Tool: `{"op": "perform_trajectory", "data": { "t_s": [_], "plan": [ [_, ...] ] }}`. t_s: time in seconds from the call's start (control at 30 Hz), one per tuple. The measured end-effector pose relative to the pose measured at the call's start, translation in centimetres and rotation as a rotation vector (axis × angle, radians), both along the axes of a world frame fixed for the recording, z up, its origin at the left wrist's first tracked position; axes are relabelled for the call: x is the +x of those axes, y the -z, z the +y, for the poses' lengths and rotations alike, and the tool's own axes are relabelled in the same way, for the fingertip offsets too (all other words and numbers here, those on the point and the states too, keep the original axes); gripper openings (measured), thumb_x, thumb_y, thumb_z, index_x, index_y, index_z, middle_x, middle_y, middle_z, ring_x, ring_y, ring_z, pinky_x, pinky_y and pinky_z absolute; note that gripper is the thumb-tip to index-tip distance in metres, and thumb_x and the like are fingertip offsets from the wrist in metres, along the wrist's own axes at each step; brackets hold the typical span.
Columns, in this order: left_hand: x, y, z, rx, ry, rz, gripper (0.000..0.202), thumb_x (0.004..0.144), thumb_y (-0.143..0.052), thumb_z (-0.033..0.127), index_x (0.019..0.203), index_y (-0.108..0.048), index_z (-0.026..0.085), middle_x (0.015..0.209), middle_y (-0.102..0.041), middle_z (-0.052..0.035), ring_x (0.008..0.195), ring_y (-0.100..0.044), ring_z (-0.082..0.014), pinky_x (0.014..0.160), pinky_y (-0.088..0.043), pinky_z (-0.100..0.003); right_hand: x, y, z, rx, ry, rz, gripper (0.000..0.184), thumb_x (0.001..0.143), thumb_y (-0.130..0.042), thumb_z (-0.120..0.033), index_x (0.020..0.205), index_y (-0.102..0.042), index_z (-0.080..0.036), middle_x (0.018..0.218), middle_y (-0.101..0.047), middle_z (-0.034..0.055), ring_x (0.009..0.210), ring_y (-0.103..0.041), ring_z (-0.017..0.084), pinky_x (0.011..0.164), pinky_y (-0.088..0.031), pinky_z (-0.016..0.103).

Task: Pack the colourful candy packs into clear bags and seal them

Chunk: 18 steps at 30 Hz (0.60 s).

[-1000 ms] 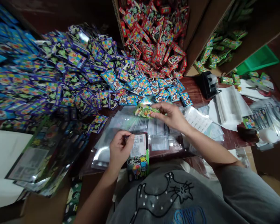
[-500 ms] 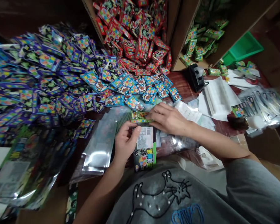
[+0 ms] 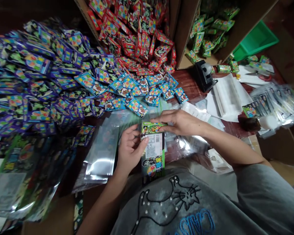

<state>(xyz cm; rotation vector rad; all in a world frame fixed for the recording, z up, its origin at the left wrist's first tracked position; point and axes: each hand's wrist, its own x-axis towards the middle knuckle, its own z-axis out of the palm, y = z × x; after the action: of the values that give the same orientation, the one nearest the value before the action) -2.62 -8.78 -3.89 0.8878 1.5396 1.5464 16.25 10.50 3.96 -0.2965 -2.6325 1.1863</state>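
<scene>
My left hand (image 3: 129,150) grips the left side of a printed foil pouch (image 3: 154,156) that stands upright near my chest, its barcode label facing me. Fingers of my right hand (image 3: 180,121) are closed on a small green packet (image 3: 153,127) held at the pouch's top opening. Under both hands lie flat silver foil bags (image 3: 103,156) on the dark red table.
A big heap of blue and purple packets (image 3: 46,81) fills the left. A cardboard box of red packets (image 3: 137,29) and another of green packets (image 3: 210,29) stand at the back. A black tape dispenser (image 3: 204,75), white papers (image 3: 229,98) and more pouches (image 3: 274,104) lie right.
My right hand has brought the green packet down from over the table to the mouth of the pouch. The left hand has kept hold of the pouch and tilted it upright.
</scene>
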Motion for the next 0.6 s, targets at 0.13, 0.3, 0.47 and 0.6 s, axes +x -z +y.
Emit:
{"op": "perform_trajectory", "data": {
  "t_s": [0.13, 0.3, 0.47, 0.6],
  "plan": [
    [0.1, 0.0, -0.3, -0.018, 0.002, 0.006, 0.062, 0.084, -0.091, 0.043, 0.132, -0.058, 0.022, 0.106, -0.078, -0.0046, 0.089, -0.079, -0.0180, 0.078, -0.066, -0.029, -0.4, 0.2, 0.7, -0.020, -0.077, -0.126, 0.034, 0.108, -0.067, -0.026, 0.140, -0.078, -0.027, 0.127, -0.081, 0.0065, 0.111, -0.076, 0.021, 0.104, -0.060, 0.038],
    [-0.7, 0.1, -1.2, -0.029, -0.104, 0.059, 0.056, 0.080, -0.093, 0.044, 0.119, -0.059, 0.024, 0.103, -0.077, -0.0019, 0.080, -0.076, -0.0145, 0.071, -0.063, -0.025, -0.6, 1.8, -1.5, 0.049, -0.104, -0.111, 0.042, 0.111, -0.062, -0.043, 0.144, -0.073, -0.019, 0.130, -0.072, 0.0153, 0.121, -0.069, 0.026, 0.108, -0.060, 0.047],
    [-1.4, 0.4, -2.2, -0.042, -0.252, 0.110, 0.054, 0.080, -0.094, 0.042, 0.120, -0.063, 0.024, 0.098, -0.075, 0.0000, 0.073, -0.071, -0.0118, 0.066, -0.059, -0.023, 0.1, 4.3, -6.0, -0.126, 0.334, 0.147, 0.060, 0.102, -0.075, -0.056, 0.149, -0.058, -0.023, 0.147, -0.059, 0.0174, 0.135, -0.063, 0.029, 0.115, -0.057, 0.052],
    [-1.7, 1.0, -2.8, -0.111, -0.180, 0.106, 0.047, 0.087, -0.088, 0.047, 0.123, -0.070, 0.023, 0.099, -0.076, -0.0016, 0.076, -0.071, -0.0136, 0.068, -0.059, -0.024, -0.2, 7.4, -9.4, -0.651, 0.477, 0.210, 0.044, 0.100, -0.076, -0.056, 0.126, -0.059, -0.025, 0.114, -0.070, 0.0051, 0.095, -0.072, 0.017, 0.086, -0.065, 0.033]
  ]
}}
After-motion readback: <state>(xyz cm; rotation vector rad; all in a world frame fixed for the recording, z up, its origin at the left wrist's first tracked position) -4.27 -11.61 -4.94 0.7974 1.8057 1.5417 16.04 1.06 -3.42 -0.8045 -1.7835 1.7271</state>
